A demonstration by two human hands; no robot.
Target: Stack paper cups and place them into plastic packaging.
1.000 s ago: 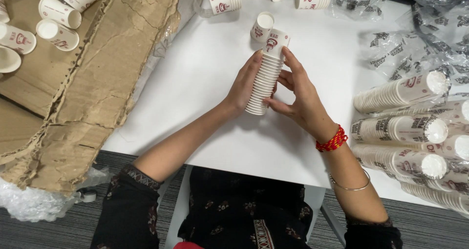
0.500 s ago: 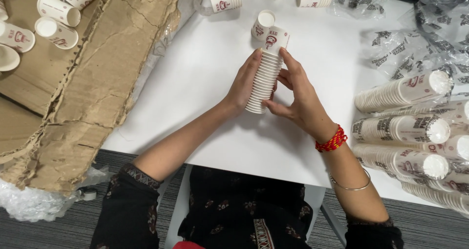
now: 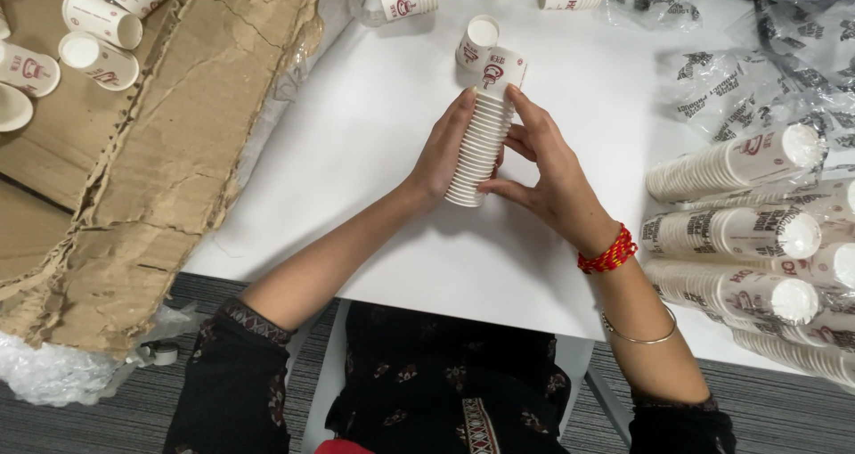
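A: Head view: how is the nested stack of paper cups (image 3: 484,133) held?

B: It is clasped from both sides. The left hand (image 3: 445,155) is curled around one flank, the right hand (image 3: 543,164) is closed on the other, thumb near the base, so that the ribbed rims are kept aligned.

A: Where is it located?

B: It is raised over the white table (image 3: 374,151), tilted away. Finished stacks (image 3: 739,231) are laid to the right; loose cups (image 3: 89,49) rest on cardboard (image 3: 169,151) at left.
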